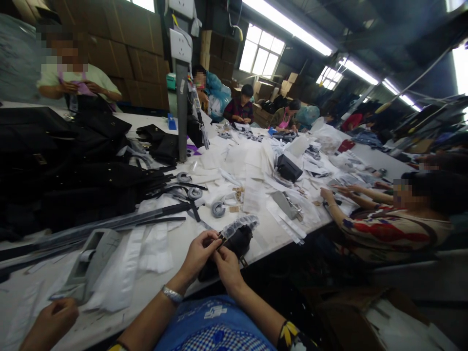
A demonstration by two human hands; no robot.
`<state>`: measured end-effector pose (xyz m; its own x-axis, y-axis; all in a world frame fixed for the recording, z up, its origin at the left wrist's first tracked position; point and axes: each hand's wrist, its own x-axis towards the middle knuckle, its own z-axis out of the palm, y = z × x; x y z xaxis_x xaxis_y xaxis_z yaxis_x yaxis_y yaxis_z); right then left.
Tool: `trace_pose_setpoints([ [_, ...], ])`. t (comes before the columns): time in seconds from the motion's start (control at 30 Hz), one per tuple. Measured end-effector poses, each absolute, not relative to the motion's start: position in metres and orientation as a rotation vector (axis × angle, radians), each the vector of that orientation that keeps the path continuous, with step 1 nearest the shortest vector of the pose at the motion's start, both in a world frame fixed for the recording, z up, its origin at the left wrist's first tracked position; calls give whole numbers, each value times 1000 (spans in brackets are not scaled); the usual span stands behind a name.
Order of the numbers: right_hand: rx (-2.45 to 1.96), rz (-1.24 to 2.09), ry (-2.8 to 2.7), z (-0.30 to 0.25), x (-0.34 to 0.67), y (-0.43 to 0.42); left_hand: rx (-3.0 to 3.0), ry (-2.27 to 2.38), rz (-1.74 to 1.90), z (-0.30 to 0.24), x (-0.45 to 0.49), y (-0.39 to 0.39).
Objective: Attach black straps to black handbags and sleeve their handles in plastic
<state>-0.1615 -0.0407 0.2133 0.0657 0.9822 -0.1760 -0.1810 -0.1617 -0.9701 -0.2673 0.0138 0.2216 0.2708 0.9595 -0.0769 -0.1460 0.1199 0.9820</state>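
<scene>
At the table's front edge sits a small black bag (pixel 244 242), with a strip of clear bubbled plastic (pixel 239 225) arching over its top like a wrapped handle. My left hand (pixel 203 247), with a silver watch on its wrist, pinches the near end of that handle by a metal fitting. My right hand (pixel 227 267) meets it there, thumb and fingers closed on the same spot. The fingertips hide exactly what lies between them. A small metal clasp (pixel 243 262) hangs on the bag's near side.
Black bags (pixel 73 170) are heaped at left, beside long black straps (pixel 146 219). A grey tape dispenser (pixel 91 263) stands near a co-worker's hand (pixel 54 319). Rolled grey strips (pixel 218 209) and white sheets (pixel 241 161) litter the table. A metal post (pixel 182 112) rises behind; co-workers sit around.
</scene>
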Motion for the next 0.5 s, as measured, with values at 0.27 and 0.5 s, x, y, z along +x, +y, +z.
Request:
trace_pose_setpoints([
  [0.27, -1320, 1279, -949, 206, -163, -43, 1232, 977, 580, 251, -272, 57],
  [0.5, -1277, 1196, -813, 208, -167, -38, 1299, 814, 353, 275, -254, 76],
])
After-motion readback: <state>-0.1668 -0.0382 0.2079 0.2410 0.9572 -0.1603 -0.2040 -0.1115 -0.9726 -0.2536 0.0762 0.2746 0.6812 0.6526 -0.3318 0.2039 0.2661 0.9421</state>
